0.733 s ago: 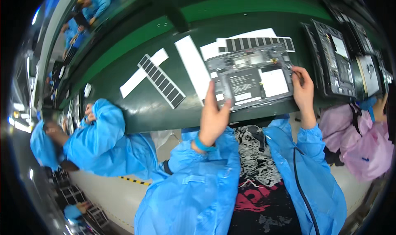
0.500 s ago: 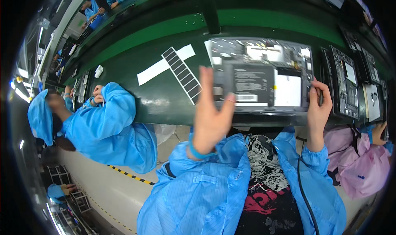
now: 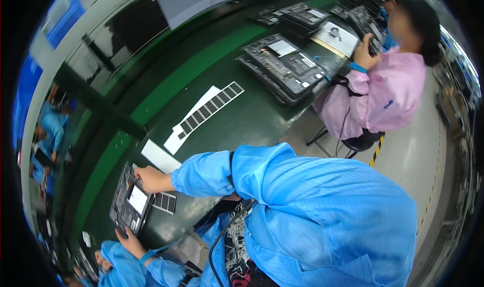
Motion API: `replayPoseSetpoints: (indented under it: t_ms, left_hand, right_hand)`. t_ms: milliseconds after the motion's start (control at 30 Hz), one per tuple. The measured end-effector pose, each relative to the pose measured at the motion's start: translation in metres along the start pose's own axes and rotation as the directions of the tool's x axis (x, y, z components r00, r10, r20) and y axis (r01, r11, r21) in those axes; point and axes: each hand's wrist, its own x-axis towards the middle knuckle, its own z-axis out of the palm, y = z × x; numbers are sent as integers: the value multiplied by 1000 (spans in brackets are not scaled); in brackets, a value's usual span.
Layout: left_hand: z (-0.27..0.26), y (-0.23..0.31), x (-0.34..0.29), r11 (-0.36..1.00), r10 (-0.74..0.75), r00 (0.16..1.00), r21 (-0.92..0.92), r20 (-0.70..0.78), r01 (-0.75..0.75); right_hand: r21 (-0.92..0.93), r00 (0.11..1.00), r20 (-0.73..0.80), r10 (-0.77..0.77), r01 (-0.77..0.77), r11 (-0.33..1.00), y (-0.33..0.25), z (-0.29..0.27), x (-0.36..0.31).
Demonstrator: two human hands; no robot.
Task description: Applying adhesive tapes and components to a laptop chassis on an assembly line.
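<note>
An opened laptop base (image 3: 121, 198), its inner parts and a white rectangle showing, is at the left side of the dark green bench. My left hand (image 3: 132, 243) is closed on its near edge, a turquoise band at the wrist. My right hand (image 3: 151, 179) reaches across and grips the opposite end, fingers curled over the rim. A strip of black rectangles (image 3: 165, 203) sticks out partly from beside the base. White paper (image 3: 160, 156) lies next to my right hand. Farther right, another strip of black rectangles (image 3: 212, 109) rests over a long white paper strip (image 3: 174, 141).
Stacked laptop bases (image 3: 285, 67) stand on the bench to the right, with more behind. A white board (image 3: 337, 39) with a dark cable lies near them. A co-worker in pink (image 3: 388, 90) sits at right holding a device. A blue-sleeved co-worker (image 3: 118, 259) is at lower left.
My view has turned to the right. The laptop base has moved left along the bench, uncovering a second black strip and paper. My left hand, earlier spread beside the base, now grips its edge.
</note>
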Motion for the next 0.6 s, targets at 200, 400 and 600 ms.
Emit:
replayPoseSetpoints:
  t_ms: [200,400,600]
  left_hand:
    - [6,231,-75,877,183,983,-452,2,-162]
    - [153,440,-187,512,731,464,-852,500,111]
    - [284,515,-247,584,716,534,-805,449,-107]
  right_hand:
    - [-17,933,-45,-358,358,934,-86,-205,-95]
    - [-524,596,-773,-219,-405,749,-36,-484,-192]
    - [-453,689,-716,111,-580,678,38,-555,-214]
